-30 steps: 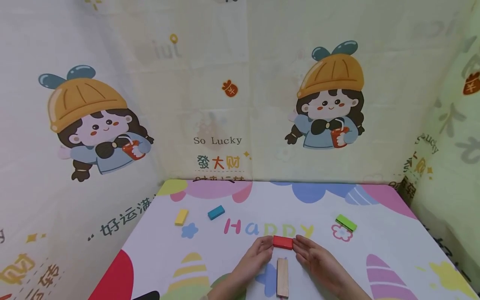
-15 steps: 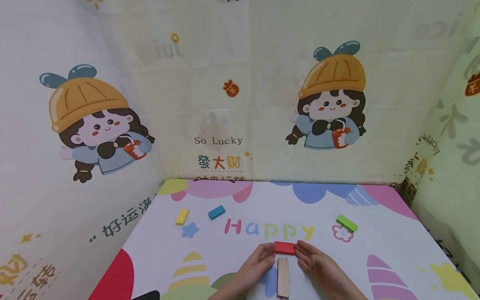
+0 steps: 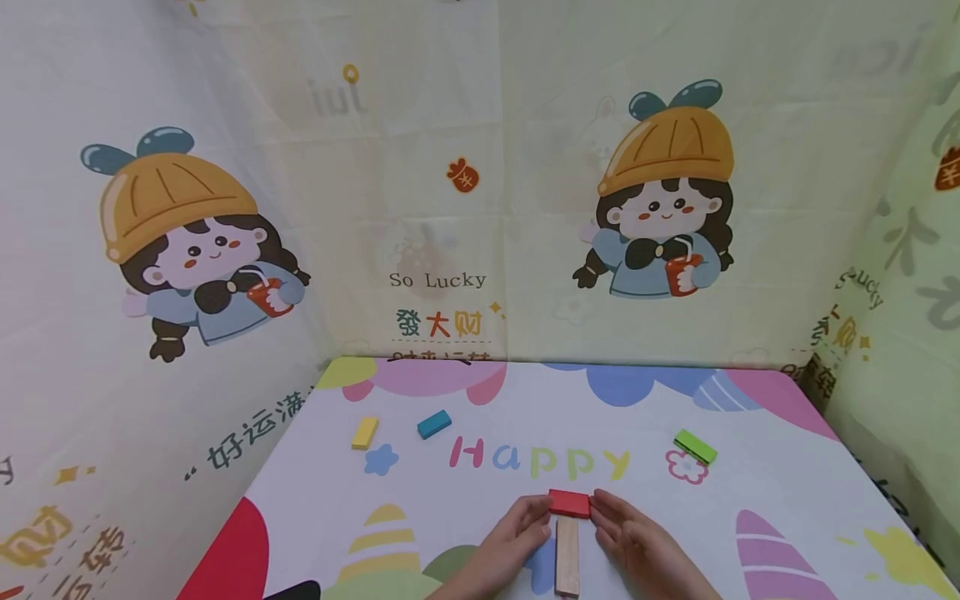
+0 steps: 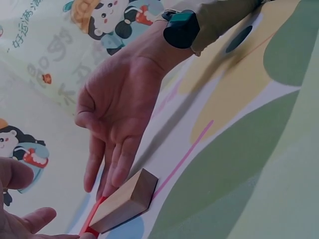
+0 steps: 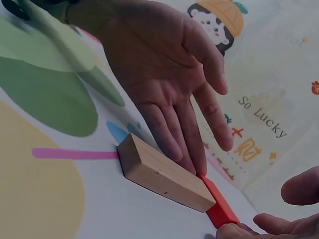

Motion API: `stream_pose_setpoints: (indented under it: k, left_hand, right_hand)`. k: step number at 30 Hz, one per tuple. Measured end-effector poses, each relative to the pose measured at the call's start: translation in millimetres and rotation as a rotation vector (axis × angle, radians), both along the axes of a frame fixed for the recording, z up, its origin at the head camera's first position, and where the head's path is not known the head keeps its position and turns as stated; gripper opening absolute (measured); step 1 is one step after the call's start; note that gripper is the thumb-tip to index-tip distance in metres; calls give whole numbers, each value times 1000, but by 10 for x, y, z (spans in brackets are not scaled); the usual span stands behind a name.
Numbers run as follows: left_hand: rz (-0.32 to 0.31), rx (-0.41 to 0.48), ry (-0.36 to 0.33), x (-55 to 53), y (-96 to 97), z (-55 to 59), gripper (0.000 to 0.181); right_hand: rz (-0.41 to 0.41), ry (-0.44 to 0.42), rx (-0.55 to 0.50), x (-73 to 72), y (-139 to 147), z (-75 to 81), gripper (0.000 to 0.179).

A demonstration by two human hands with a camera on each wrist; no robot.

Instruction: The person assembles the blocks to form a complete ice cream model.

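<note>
A red block (image 3: 569, 503) lies flat and crosswise at the far end of a plain wooden block (image 3: 567, 558), which points away from me. In the right wrist view the red piece (image 5: 222, 206) meets the end of the wooden one (image 5: 164, 172). My left hand (image 3: 517, 537) touches the red block's left end with extended fingertips. On its other end are the fingertips of my right hand (image 3: 645, 546), fingers straight too. Both palms face inward, with the wooden block between them.
Farther back on the patterned table (image 3: 300, 525) lie a yellow block (image 3: 365, 432) and a blue block (image 3: 434, 424) at left, and a green block (image 3: 695, 447) at right. Printed cloth walls (image 3: 525, 275) enclose the table. A black object (image 3: 296, 591) pokes in at the bottom edge.
Both hands have drawn the red block toward me, from a gap beyond the wooden block up to its far end. The wooden, yellow, blue and green blocks have stayed put.
</note>
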State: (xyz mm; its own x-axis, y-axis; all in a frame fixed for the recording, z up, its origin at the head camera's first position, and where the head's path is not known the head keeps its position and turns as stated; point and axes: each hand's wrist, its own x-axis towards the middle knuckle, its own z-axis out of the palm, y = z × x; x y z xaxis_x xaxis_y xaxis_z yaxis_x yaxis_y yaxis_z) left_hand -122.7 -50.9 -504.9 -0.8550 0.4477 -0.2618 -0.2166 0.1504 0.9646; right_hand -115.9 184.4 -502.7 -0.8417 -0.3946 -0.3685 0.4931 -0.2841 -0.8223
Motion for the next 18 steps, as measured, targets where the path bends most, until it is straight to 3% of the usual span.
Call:
stream_pose_setpoints:
  k: [10, 18]
  left_hand:
    - [39, -46, -61, 68, 59, 49, 33]
    - [29, -39, -43, 142, 52, 101, 32]
  right_hand:
    - [-10, -19, 13, 62, -21, 32, 75]
    - [-9, -25, 18, 64, -29, 33, 76]
